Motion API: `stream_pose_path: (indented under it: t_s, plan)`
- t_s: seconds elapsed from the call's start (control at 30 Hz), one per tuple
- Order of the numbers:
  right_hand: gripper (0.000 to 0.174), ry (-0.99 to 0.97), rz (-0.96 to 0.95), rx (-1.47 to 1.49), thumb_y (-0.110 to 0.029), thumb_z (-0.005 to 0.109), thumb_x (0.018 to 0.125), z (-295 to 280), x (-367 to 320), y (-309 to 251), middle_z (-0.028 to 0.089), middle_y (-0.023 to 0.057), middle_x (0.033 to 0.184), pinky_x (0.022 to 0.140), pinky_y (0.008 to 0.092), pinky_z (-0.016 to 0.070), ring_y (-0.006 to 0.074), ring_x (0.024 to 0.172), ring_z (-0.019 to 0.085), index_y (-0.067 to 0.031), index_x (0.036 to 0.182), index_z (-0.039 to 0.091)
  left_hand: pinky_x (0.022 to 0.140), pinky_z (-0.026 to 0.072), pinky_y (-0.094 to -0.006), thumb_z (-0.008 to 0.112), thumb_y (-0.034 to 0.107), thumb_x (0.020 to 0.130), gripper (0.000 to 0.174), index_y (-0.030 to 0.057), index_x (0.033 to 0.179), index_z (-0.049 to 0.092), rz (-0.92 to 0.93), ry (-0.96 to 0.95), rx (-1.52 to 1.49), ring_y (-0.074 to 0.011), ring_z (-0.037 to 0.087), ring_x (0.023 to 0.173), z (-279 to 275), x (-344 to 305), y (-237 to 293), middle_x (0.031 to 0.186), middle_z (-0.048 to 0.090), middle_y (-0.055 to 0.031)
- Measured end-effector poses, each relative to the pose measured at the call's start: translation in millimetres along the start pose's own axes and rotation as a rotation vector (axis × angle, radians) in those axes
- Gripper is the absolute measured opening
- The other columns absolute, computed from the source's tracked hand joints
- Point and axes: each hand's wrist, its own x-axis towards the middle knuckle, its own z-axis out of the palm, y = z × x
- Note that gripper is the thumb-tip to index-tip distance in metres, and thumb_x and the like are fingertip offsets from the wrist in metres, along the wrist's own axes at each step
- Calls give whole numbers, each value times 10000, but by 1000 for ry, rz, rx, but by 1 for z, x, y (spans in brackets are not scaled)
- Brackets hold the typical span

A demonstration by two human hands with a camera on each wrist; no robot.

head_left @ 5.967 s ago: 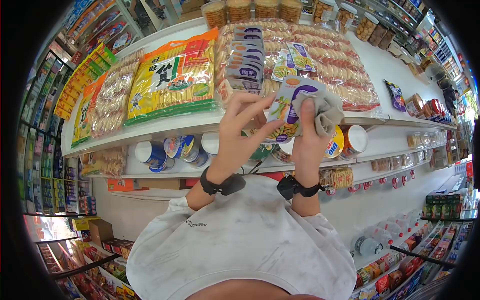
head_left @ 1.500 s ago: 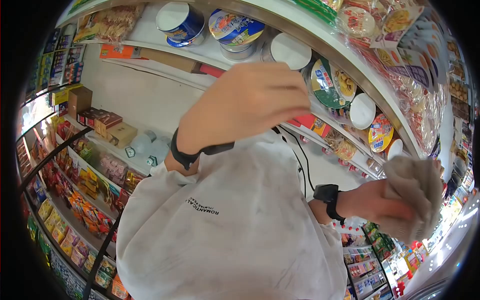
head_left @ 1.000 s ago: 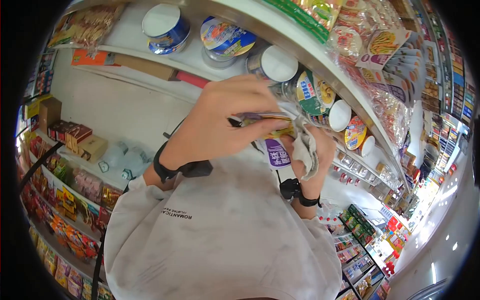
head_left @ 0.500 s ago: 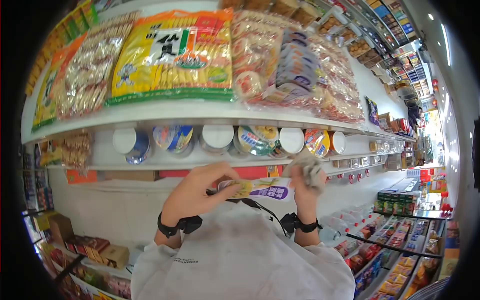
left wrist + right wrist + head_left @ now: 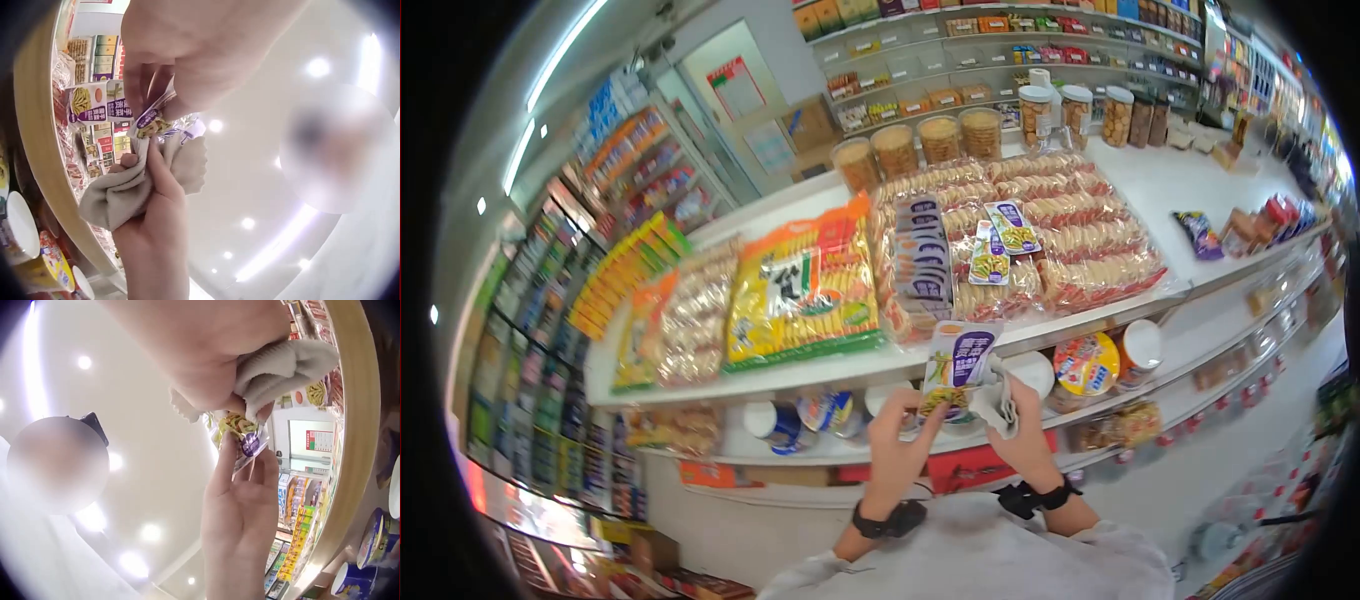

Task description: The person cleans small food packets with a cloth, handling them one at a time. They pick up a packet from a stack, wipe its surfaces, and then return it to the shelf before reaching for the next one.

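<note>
A white and purple snack packet (image 5: 956, 362) is held upright between both hands in front of the upper shelf's edge. The left hand (image 5: 900, 445) pinches its lower left corner between thumb and fingers. At the packet's right side the right hand (image 5: 1022, 432) grips a grey cloth (image 5: 994, 400) and the packet edge together. In the left wrist view the cloth (image 5: 119, 194) bunches around the right hand (image 5: 159, 219). The right wrist view has the left hand (image 5: 240, 506) pinching the packet (image 5: 240, 434). Similar packets (image 5: 922, 255) stand in a row on bagged crackers, with two lying beside them (image 5: 990, 255).
The white upper shelf (image 5: 1200, 270) carries yellow cracker bags (image 5: 805, 290), round tubs (image 5: 940, 140) and lidded jars (image 5: 1076, 108). Below it are instant noodle cups (image 5: 1086, 365). A small purple bag (image 5: 1197, 234) lies to the right.
The view has swung up over the shelf top. The packet, held low and flat across the body half a second ago, is now upright near the shelf edge, with both hands still on it.
</note>
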Motion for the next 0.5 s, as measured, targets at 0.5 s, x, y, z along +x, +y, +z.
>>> stream_pose_path:
  t_s: [0.5]
  plan:
    - [389,233,-68,-67,-35,659,753,-77,125,85,592,258,980,788,469,476,471,959,569,46,1109,522,1111,299,-485,621,101,896,634,-94,1427,334,342,-185,450,-437,370,1342,149,98,-9,1437,387,-278]
